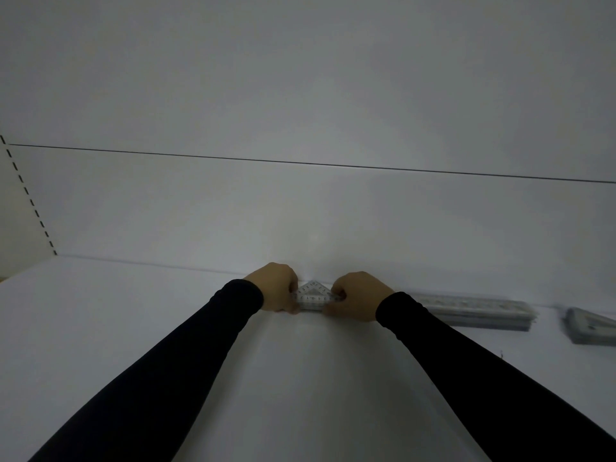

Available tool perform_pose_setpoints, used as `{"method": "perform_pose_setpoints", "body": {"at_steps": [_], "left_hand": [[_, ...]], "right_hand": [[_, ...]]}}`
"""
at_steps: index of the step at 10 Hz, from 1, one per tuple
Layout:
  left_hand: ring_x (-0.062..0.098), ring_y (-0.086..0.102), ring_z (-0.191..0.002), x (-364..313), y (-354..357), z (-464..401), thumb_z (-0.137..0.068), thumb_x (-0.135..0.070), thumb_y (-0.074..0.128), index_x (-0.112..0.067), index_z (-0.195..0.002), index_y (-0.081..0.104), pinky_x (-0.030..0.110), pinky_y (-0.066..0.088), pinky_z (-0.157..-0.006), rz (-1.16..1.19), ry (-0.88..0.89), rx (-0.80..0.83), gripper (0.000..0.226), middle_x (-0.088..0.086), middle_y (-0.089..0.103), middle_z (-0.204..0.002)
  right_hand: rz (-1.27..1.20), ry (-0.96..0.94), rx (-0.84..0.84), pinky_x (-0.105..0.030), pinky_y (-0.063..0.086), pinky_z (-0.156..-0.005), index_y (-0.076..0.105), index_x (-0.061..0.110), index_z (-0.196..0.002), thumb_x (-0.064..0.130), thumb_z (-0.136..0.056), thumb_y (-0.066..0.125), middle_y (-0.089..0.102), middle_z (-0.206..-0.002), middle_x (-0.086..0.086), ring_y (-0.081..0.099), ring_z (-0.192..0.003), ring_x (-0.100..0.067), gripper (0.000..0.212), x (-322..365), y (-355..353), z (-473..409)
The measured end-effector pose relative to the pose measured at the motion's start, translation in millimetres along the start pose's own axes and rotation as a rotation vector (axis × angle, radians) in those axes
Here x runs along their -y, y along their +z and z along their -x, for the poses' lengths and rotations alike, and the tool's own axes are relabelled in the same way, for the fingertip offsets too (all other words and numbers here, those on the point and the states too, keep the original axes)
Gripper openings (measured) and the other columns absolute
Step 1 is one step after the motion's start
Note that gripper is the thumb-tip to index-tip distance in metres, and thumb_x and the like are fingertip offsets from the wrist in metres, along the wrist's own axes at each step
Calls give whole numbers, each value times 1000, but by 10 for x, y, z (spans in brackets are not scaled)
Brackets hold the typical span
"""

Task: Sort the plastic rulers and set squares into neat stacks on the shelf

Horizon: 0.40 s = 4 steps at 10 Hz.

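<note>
A small stack of clear plastic set squares (312,295) lies on the white shelf (133,311), close to the back wall, its triangle tip pointing away from me. My left hand (276,286) grips the stack's left corner with curled fingers. My right hand (358,295) grips its right corner the same way. Both arms wear black sleeves. To the right, a flat stack of long clear rulers (476,311) lies along the shelf. Another stack of set squares (591,326) sits at the far right, partly cut off by the frame.
The white back panel (300,211) rises right behind the stacks, with a thin horizontal seam across it. A slotted shelf upright (30,198) runs down the left side. The light is dim.
</note>
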<state>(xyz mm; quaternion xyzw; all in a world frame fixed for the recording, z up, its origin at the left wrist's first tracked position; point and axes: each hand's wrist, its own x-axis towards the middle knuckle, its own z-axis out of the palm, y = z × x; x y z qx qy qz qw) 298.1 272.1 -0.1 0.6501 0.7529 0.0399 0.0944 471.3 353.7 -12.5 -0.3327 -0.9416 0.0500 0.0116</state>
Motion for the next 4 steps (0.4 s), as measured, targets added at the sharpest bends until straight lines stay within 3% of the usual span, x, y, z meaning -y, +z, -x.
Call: {"method": "perform_pose_setpoints", "body": {"at_steps": [2, 3, 4], "left_hand": [[10, 57, -63, 20, 15, 27, -72, -34, 75, -11, -91, 69, 23, 47, -65, 0, 4, -39, 31, -5, 62, -69], [12, 53, -84, 56, 15, 88, -70, -42, 75, -14, -109, 63, 22, 41, -72, -4, -26, -56, 50, -5, 62, -97], [15, 54, -99, 124, 67, 203, -71, -53, 73, -15, -125, 52, 26, 45, -85, 76, -57, -60, 69, -1, 59, -117]], "right_hand": [[-35, 21, -2, -29, 33, -58, 54, 14, -74, 50, -81, 62, 55, -79, -6, 49, -73, -21, 37, 5, 6, 6], [-27, 37, 8, -26, 30, -54, 51, 14, -71, 53, -82, 60, 51, -77, -5, 47, -73, -22, 42, 20, -21, 46], [-53, 20, -75, -28, 37, -70, 61, 11, -98, 55, -85, 55, 58, -94, -6, 51, -88, -22, 47, -14, -65, 128]]}}
